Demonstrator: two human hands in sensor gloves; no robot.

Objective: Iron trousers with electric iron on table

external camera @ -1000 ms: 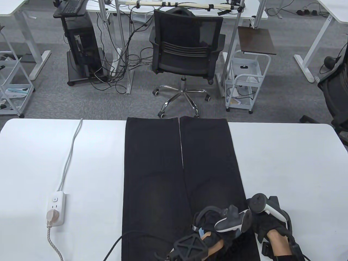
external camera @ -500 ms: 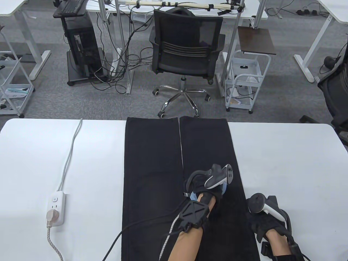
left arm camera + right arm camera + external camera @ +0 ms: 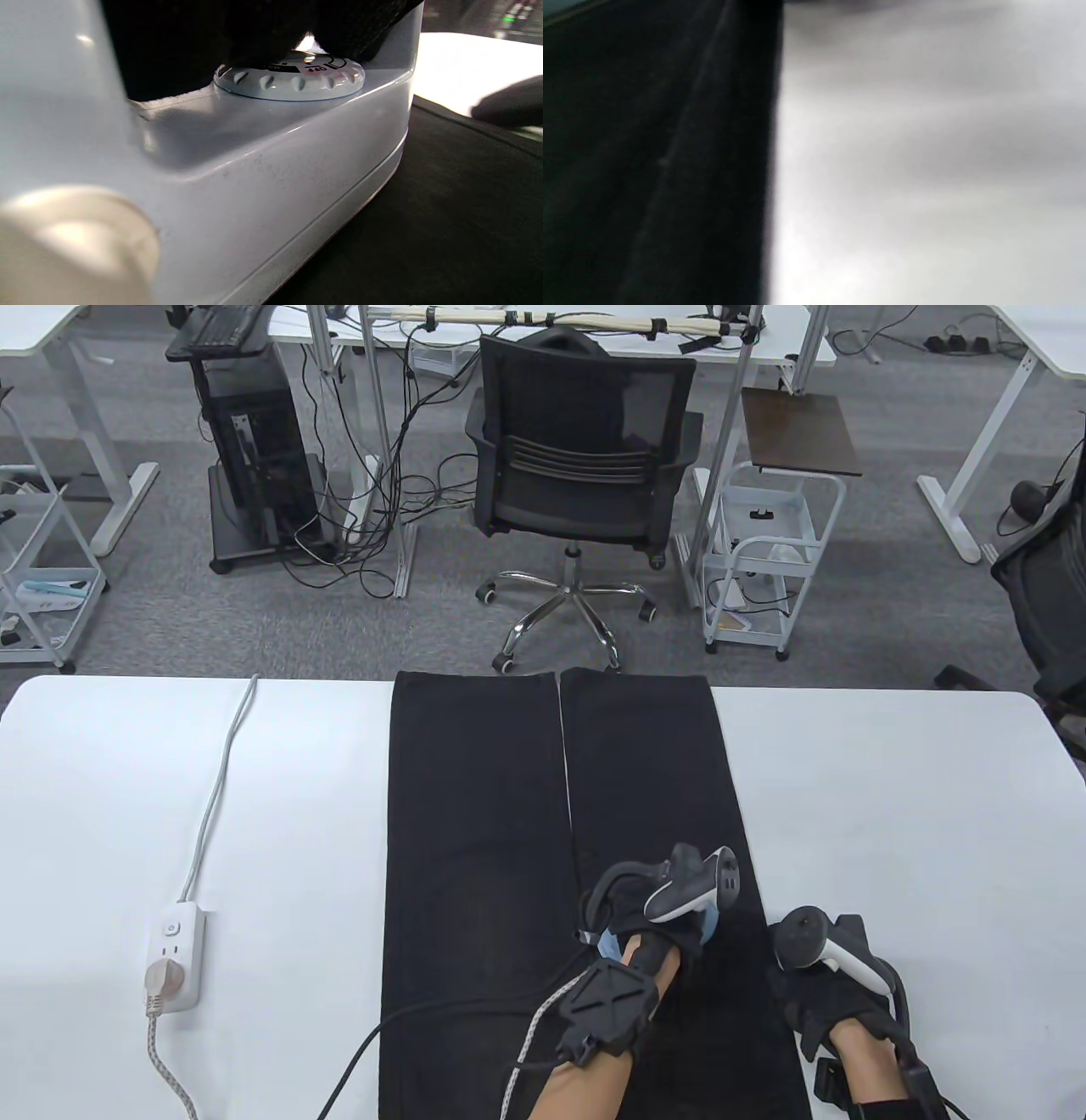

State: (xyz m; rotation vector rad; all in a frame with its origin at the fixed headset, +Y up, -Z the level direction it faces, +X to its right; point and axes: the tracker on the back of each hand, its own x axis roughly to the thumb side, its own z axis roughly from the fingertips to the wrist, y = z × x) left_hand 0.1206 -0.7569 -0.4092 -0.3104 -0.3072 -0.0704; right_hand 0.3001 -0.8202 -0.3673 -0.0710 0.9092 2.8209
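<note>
A: What's around on the worktop (image 3: 891,780)?

B: Power strip (image 3: 174,954) near the left edge, one plug in it, a grey cable (image 3: 216,789) running from it to the far edge. A braided cord (image 3: 519,1060) and a black cable (image 3: 424,1022) cross the near end of the trousers (image 3: 475,848). Office chair (image 3: 585,466) on the floor beyond the far edge.

A: Trousers?

B: Black, flat, centre of the worktop, legs pointing away, cuffs at the far edge.

A: Iron?

B: Pale blue iron (image 3: 263,169), sole down on the right trouser leg, near end. In the table view the hand and tracker cover most of it. Left wrist view shows its dial (image 3: 290,78) up close.

A: Hands?

B: Left hand (image 3: 649,920) grips the iron's handle, fingers closed around it. Right hand (image 3: 819,997) rests at the right edge of the trousers, partly on cloth, holding nothing; can't tell how far the fingers are spread. Right wrist view is blurred: only dark cloth edge against white worktop.
</note>
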